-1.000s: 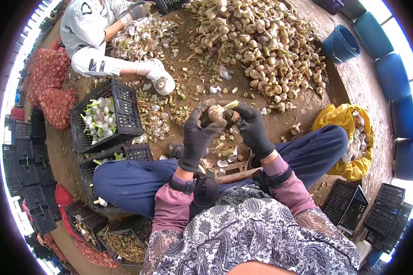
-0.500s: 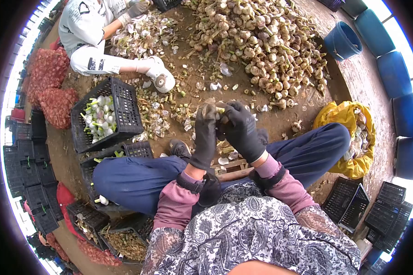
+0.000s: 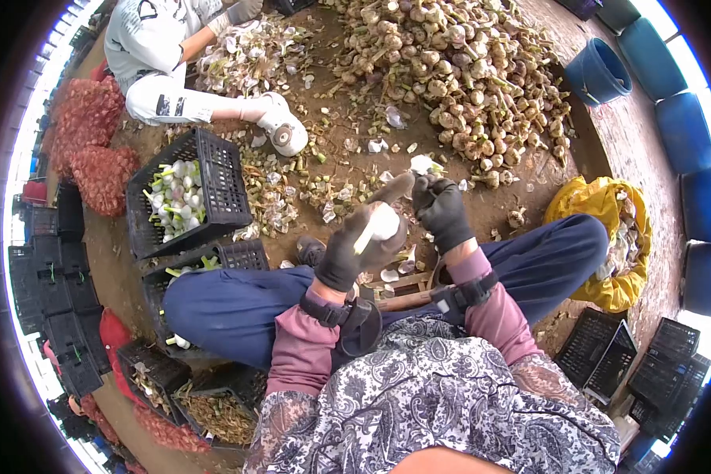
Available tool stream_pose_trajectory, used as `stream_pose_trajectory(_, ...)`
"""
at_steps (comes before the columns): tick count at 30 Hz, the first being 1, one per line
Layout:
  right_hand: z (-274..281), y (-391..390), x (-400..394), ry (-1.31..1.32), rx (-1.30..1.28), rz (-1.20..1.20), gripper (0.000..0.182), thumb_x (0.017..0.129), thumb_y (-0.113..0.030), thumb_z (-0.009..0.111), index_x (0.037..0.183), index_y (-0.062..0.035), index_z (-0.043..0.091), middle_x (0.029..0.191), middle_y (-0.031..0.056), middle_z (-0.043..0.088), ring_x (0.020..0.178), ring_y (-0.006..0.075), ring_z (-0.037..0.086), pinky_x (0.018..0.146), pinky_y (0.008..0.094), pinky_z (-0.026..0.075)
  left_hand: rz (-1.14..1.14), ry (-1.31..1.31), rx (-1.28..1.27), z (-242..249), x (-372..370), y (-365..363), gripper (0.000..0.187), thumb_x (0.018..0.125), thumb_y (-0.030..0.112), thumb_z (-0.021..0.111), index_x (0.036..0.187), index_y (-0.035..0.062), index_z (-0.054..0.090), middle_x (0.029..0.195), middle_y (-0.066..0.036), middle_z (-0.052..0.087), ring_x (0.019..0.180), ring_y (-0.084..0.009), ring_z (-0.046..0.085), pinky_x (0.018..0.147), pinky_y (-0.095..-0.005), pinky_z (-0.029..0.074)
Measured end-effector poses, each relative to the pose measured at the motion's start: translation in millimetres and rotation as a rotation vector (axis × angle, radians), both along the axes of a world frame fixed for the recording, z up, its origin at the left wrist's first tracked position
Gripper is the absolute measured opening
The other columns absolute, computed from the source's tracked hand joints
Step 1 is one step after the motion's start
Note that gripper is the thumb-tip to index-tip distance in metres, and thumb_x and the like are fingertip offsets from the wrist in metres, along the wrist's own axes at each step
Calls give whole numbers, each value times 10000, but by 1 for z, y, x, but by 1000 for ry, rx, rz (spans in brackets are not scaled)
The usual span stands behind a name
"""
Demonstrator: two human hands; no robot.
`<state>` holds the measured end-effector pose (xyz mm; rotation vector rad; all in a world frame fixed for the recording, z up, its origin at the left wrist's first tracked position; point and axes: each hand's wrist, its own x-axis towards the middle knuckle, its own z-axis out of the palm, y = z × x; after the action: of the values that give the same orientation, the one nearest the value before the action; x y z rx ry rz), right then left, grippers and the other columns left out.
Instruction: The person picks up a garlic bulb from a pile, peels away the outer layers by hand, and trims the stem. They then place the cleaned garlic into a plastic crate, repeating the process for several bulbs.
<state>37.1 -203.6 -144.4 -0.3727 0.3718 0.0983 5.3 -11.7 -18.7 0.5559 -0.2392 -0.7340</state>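
— White and bare, that garlic bulb [image 3: 384, 223] sits in the gloved left hand [image 3: 361, 246], fingers curled round it, above the lap

— And the right hand [image 3: 442, 210]?

— Pinching a scrap of papery skin [image 3: 423, 164], just beside. The bulb looks light, firm, likely slick once bare; best cupped round its belly, not the stalk

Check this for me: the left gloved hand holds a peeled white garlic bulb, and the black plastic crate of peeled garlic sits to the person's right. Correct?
Not quite. In the head view the left gloved hand does hold the peeled white garlic bulb, but the black plastic crate of peeled garlic sits to the person's left, not right.
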Motion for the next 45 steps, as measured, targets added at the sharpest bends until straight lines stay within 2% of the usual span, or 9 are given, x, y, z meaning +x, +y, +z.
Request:
stream_pose_trajectory(1,-28,-13,-1,-164,-456,20,136,1006,-75,539,1077,19,605,992,91,673,785,174,659,765,323,601,15,-22,29,-1,1,4,832,980,605,546,1582,87,295,748,4,525,603,-60,459,478,-206,349)
stream_pose_trajectory(6,66,-16,-19,-382,-1121,440,545,939,-166,715,1407,29,515,1399,183,559,1352,290,499,1124,396,428,261,-126,428,-20,12,3,807,1013,649,410,1602,124,240,819,-25,576,607,-98,536,510,-235,476)
stream_pose_trajectory(7,69,-21,-21,-425,-930,477,672,877,-178,788,1455,-7,490,1478,170,498,1414,277,420,1166,386,350,298,-191,521,-24,13,1,787,1025,631,402,1604,125,234,835,-22,582,622,-97,543,523,-240,491)
stream_pose_trajectory(13,95,4,-26,-497,-1120,410,609,797,-95,807,1360,-50,579,1340,170,595,1284,272,546,1060,384,440,454,-369,860,-69,11,-6,428,1020,210,621,1399,19,560,1323,-134,627,1098,-163,648,950,-321,519)
stream_pose_trajectory(19,95,18,-28,-540,-1637,122,440,741,57,720,1152,-9,578,1094,190,622,1020,389,617,882,447,505,772,-781,1221,-34,12,-12,256,904,68,746,1145,-12,717,964,-109,750,872,-157,702,769,-307,565)
stream_pose_trajectory(25,95,22,-28,-683,-1786,54,424,738,76,691,1129,-12,555,1094,191,615,988,404,613,856,445,510,749,-844,1507,-33,8,-11,234,856,82,779,1068,-5,733,916,-102,755,786,-180,716,678,-318,554)
stream_pose_trajectory(32,84,20,-22,-433,-1092,216,477,766,40,761,1208,-22,591,1083,105,648,1025,207,663,884,313,538,576,-4,696,-30,15,-1,195,942,193,730,1032,20,735,810,-16,710,691,-67,635,642,-235,532)
stream_pose_trajectory(35,95,18,-21,-468,-1385,172,460,745,43,764,1166,-13,587,1059,128,652,999,260,666,874,346,537,621,-76,704,-29,15,-11,190,916,56,729,1096,-4,728,968,-36,739,856,-80,664,801,-228,548)
stream_pose_trajectory(45,90,21,-22,-630,-1780,8,400,702,70,707,1067,-3,559,1059,225,605,975,445,590,818,446,499,701,-568,1301,-41,13,-16,163,834,-2,736,997,-18,728,832,-39,725,748,-69,612,667,-251,517)
